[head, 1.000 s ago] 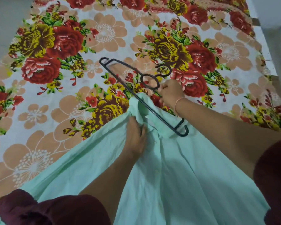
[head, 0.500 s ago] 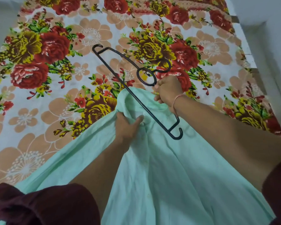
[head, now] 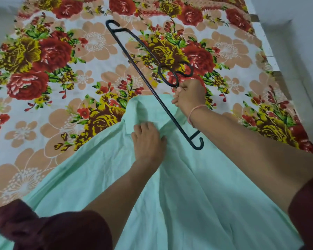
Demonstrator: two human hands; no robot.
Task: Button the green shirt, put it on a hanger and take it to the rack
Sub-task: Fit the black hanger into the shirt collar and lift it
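head view: the left grip (head: 148, 141) grasps a bunch of cloth at the collar end of the green shirt (head: 188, 195), which lies under it on the floral bed sheet (head: 61, 123) and spreads back toward the person. just beyond it, the right grip (head: 189, 95) is closed around the black hanger (head: 134, 64) below its hook loop. the hanger's bar slants between both grips, over the collar.

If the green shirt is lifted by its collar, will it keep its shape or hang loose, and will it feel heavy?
Probably floppy: the green shirt lies in soft folds and bunches under the left hand. It is likely light, since the cloth looks thin. It may slip along the hanger, whose thin dark bars look smooth.
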